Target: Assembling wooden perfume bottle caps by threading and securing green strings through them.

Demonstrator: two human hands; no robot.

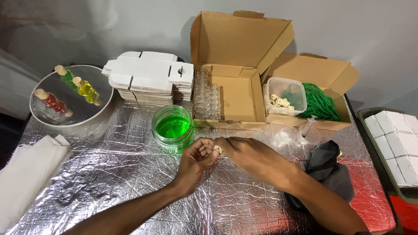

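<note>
Centre frame: left hand (197, 157) and right hand (244, 153) pinched together on a small cork (219, 150), perhaps with a vial hidden beneath. Just above: jar (173, 128) of green liquid. Upper centre: open carton (230, 98) holding glass vials (206, 93). Right: plastic tub (284, 95) of corks, green cord (320, 103) beside it.

Left hand (197, 160) and right hand (248, 154) meet over foil-covered table (113, 174), pinching small pale stopper (219, 150); jar of green liquid (173, 127) just beside; open cardboard box (237, 87) behind.
</note>
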